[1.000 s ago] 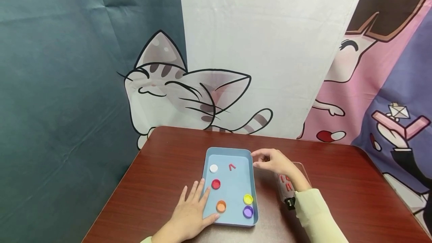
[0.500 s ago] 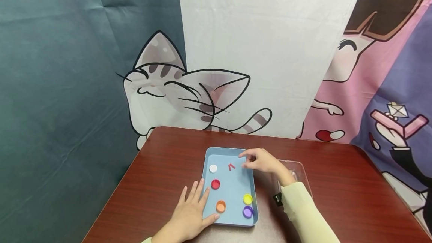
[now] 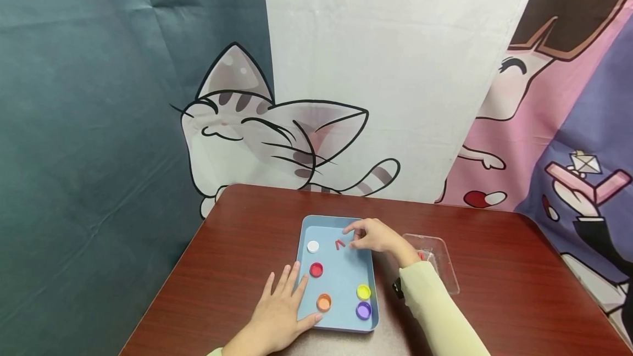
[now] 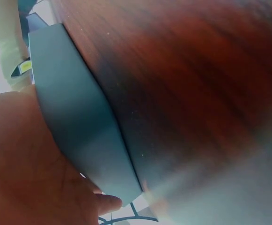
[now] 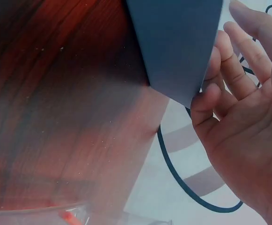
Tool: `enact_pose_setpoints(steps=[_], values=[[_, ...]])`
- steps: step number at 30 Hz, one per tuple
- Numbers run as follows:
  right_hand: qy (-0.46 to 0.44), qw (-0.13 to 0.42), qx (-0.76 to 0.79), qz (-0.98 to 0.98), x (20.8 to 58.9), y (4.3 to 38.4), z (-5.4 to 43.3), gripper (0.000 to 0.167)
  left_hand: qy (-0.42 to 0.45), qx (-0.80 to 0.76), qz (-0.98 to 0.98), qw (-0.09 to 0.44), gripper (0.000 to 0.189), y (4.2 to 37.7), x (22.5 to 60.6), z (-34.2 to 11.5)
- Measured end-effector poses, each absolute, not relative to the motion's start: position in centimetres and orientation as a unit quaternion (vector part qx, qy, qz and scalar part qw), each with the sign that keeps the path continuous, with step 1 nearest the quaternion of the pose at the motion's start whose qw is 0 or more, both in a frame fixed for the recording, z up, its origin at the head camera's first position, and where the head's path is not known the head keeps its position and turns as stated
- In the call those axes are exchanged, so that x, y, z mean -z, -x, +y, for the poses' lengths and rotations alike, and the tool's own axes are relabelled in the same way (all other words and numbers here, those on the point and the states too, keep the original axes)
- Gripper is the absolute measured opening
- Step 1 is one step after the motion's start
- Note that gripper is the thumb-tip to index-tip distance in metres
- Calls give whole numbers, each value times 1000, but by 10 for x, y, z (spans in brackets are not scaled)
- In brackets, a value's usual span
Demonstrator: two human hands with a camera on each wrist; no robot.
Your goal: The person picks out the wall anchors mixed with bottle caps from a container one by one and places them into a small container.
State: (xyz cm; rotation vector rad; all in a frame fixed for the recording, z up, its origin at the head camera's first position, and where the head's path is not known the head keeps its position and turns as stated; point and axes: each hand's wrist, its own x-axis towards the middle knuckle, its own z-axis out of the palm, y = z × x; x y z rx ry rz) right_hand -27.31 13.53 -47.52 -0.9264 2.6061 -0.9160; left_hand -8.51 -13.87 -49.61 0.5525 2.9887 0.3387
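A light blue tray [image 3: 341, 282] lies on the table. Two small red sticks [image 3: 339, 244] in its far half form an angled pair. My right hand [image 3: 373, 235] is over the tray's right side, thumb and forefinger apart beside the sticks, the other fingers loosely bent. In the right wrist view, these fingers [image 5: 234, 70] show close to the tray's outer wall [image 5: 175, 47], with nothing visible between them. My left hand [image 3: 277, 312] rests with spread fingers on the tray's left edge. White [image 3: 313, 246], red [image 3: 316, 270], orange [image 3: 323, 302], yellow [image 3: 363, 291] and purple [image 3: 363, 310] round caps sit in the tray.
A clear plastic box [image 3: 447, 265] with red pieces stands right of the tray, partly hidden by my right forearm. The reddish-brown table [image 3: 257, 224] ends at a printed cloth backdrop [image 3: 346, 70].
My right hand has moved left from beside the tray's right rim to over the tray, close to the red sticks. More of the clear box shows. The left hand stays in place.
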Motion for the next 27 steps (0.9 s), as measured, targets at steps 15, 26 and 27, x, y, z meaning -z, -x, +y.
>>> enact_pose_setpoints(steps=[15, 26, 27], values=[[296, 147, 257, 908, 486, 289, 122, 32, -182, -105, 977, 41, 89, 87, 497, -140], [266, 172, 206, 926, 489, 290, 111, 42, -188, -91, 977, 33, 91, 85, 494, -139], [265, 175, 203, 926, 489, 291, 110, 42, -188, -90, 978, 32, 92, 85, 494, -139]])
